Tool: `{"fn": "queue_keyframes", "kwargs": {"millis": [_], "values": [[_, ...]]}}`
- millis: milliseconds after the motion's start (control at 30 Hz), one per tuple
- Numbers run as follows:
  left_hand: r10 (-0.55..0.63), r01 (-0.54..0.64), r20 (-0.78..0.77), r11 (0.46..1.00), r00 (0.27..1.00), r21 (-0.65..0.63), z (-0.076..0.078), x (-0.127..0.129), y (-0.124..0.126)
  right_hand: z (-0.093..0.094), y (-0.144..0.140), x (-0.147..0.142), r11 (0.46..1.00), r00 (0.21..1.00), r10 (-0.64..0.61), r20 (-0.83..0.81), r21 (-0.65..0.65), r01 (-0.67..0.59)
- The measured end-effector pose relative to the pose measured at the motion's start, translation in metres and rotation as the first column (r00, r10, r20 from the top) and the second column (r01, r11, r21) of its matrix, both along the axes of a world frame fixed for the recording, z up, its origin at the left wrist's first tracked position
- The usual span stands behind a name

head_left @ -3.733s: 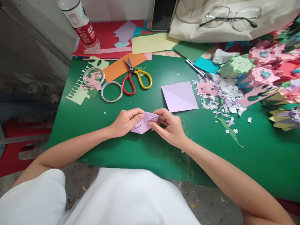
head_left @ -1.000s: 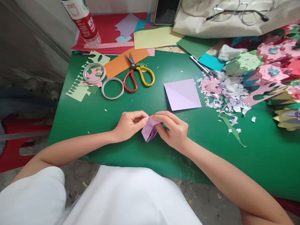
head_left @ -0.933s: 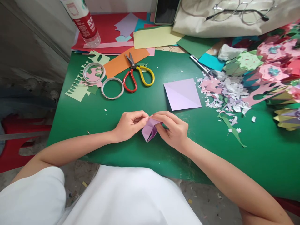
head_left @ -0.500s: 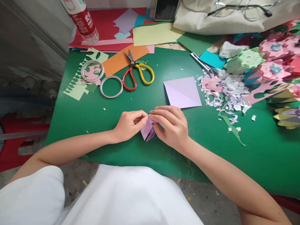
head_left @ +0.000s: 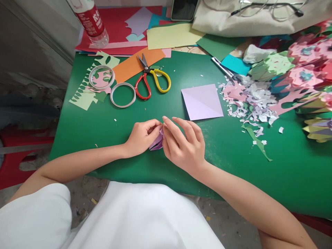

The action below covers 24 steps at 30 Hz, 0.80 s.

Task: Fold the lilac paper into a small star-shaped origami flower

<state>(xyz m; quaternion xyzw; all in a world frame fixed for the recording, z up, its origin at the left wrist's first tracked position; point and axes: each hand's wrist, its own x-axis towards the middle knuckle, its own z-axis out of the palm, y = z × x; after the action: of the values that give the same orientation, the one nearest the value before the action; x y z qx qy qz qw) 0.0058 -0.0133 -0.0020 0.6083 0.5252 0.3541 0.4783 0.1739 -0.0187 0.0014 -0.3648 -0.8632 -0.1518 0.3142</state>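
Between my two hands is a small folded piece of purple paper (head_left: 156, 143), partly covered by my fingers. My left hand (head_left: 142, 137) is closed, pinching its upper part between thumb and fingers. My right hand (head_left: 183, 142) has its thumb and index fingertip at the paper's upper right edge, with the other fingers loosely bent. A square of light purple paper (head_left: 202, 102), creased along a diagonal, lies just beyond my right hand. Scissors (head_left: 146, 69) with one red and one yellow handle rest beyond my hands, blades partly apart.
Two tape rolls (head_left: 122, 104) lie left of the scissors, near cut green paper (head_left: 84, 99) and an orange strip (head_left: 138, 65). A bottle (head_left: 92, 24) stands at the back left. Paper scraps (head_left: 255, 100) and paper flowers (head_left: 302, 74) crowd the right. Glasses (head_left: 267, 7) rest on a cloth bag (head_left: 220, 24).
The folded purple paper has turned and shifted slightly left, with less of it showing. My right hand has moved slightly left, its fingers more raised and spread. My left hand keeps its pinch.
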Motion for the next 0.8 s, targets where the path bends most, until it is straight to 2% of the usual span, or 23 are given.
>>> {"fn": "queue_keyframes", "kwargs": {"millis": [133, 200, 333, 633, 800], "values": [[-0.043, 0.064, 0.182, 0.992, 0.982, -0.111, 0.0, 0.0, -0.002, 0.002, 0.001, 0.002, 0.997, 0.998, -0.016, 0.059, 0.075, 0.011], [-0.044, 0.078, 0.224, 0.986, 0.974, -0.145, -0.001, 0.0, -0.003, 0.003, 0.002, 0.003, 0.997, 0.998, -0.005, 0.065, 0.081, 0.0], [-0.028, 0.064, 0.224, 0.986, 0.974, -0.156, -0.004, 0.001, -0.003, 0.003, 0.0, 0.004, 0.999, 0.997, 0.02, 0.074, 0.038, -0.023], [-0.045, 0.088, 0.258, 0.984, 0.965, -0.156, -0.003, -0.003, -0.001, -0.003, -0.01, -0.003, 0.997, 0.989, -0.075, 0.125, -0.022, 0.079], [-0.04, 0.079, 0.229, 0.983, 0.973, -0.164, -0.003, -0.004, 0.0, -0.001, -0.009, -0.001, 0.996, 0.993, -0.057, 0.108, -0.06, 0.064]]}}
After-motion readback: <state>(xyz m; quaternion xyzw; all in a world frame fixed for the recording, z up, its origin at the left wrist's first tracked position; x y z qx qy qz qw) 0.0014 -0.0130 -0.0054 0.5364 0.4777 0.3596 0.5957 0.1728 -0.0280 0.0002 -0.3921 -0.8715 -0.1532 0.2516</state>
